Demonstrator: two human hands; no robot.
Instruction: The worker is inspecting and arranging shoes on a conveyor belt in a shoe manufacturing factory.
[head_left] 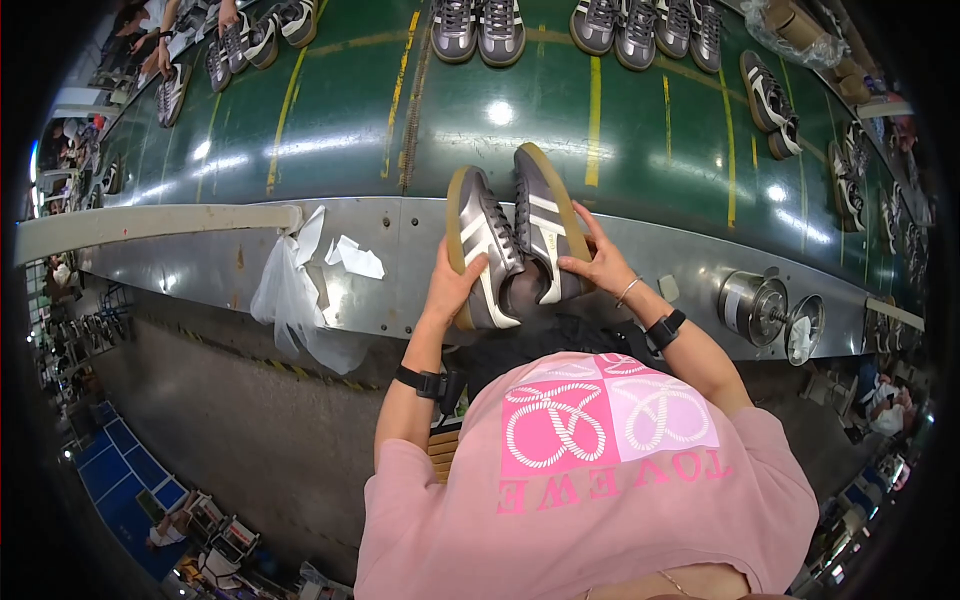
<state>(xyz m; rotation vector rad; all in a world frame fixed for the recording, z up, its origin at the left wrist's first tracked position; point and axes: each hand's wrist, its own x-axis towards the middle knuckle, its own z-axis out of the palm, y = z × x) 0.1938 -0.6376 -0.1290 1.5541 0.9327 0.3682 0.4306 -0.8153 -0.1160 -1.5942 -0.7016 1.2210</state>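
co-worker's hand (pixel 164 58): seen at the far left, near a lone shoe (pixel 172 95) on the green belt (pixel 340 120); finer detail is too small to be told.
plastic bag (pixel 285 285): hung near the end of a pale rail (pixel 160 232); it could be snagged if the left forearm were swung wide.
paper scrap (pixel 355 257): left loose on the metal ledge (pixel 385 300); it could be brushed off by a passing arm.
left hand (pixel 452 285): its fingers are closed on the left shoe, the thumb pressed to the side; the rest are partly hidden.
left shoe (pixel 478 235): held up before the ledge and belt, toe pointed away, sole turned outward; it could be tipped, since the grip is placed toward the heel and the toe is unsupported.
right shoe (pixel 543 215): held close beside it, sole also outward; the uppers could be scuffed if the pair were knocked together.
right hand (pixel 605 265): its fingers are wrapped round the right shoe's sole edge, the thumb set on the side; the shoe could be dropped if that pinch were loosened.
metal pot (pixel 750 305): set on the ledge to the right; it could be bumped by a wide elbow.
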